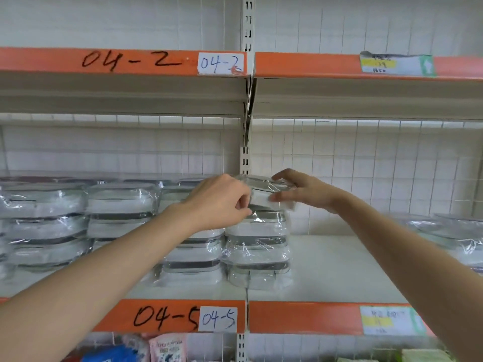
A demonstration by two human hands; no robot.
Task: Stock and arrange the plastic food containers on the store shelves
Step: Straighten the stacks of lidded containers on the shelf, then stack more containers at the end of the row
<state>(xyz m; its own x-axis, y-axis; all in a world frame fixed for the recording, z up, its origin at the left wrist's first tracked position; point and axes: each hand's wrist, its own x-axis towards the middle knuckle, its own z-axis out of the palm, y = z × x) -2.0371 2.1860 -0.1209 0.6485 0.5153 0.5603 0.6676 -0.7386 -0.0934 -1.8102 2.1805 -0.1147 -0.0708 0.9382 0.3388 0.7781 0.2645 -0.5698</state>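
Note:
A clear, film-wrapped plastic food container (264, 190) sits on top of a stack of like containers (257, 246) on the middle shelf (339, 265), near the centre upright. My left hand (219, 202) grips the container's left end with curled fingers. At its right end my right hand (300, 189) holds it, thumb over the lid and fingers along the side. More wrapped containers (120, 205) stand stacked in rows to the left.
An orange shelf edge marked 04-5 (167, 318) runs below, and another marked 04-2 (130, 60) above. Wire mesh backs the shelf. More wrapped containers (454, 233) lie at the far right. Coloured packets (167, 347) fill the shelf underneath.

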